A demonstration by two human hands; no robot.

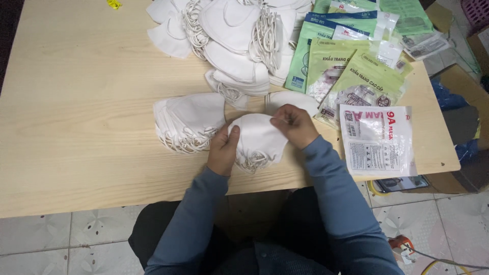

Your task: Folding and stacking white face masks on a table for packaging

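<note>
Left hand: the left hand sits at the near edge of the worktop, its grip closed on the left side of a small stack of white face masks, thumb on top.
Right hand: the right hand pinches the upper right edge of the same stack, fingers curled tight on the fabric.
Held stack: folded white masks with ear loops hanging out at the near end, held just above the worktop near its near edge, right of centre.
Left stack: a thicker pile of white masks lies just left of the held stack, loops bunched at its near side.
Far heap: a loose heap of white masks spreads across the far middle of the worktop.
Single mask: one more white mask lies just beyond the right hand.
Green pouches: green packaging pouches fan out at the far right.
White pouch: a white printed pouch lies flat to the right of the right hand, reaching the near edge.
Worktop: pale wood-grain worktop, bare on the left.
Floor: patterned tile floor shows below.
</note>
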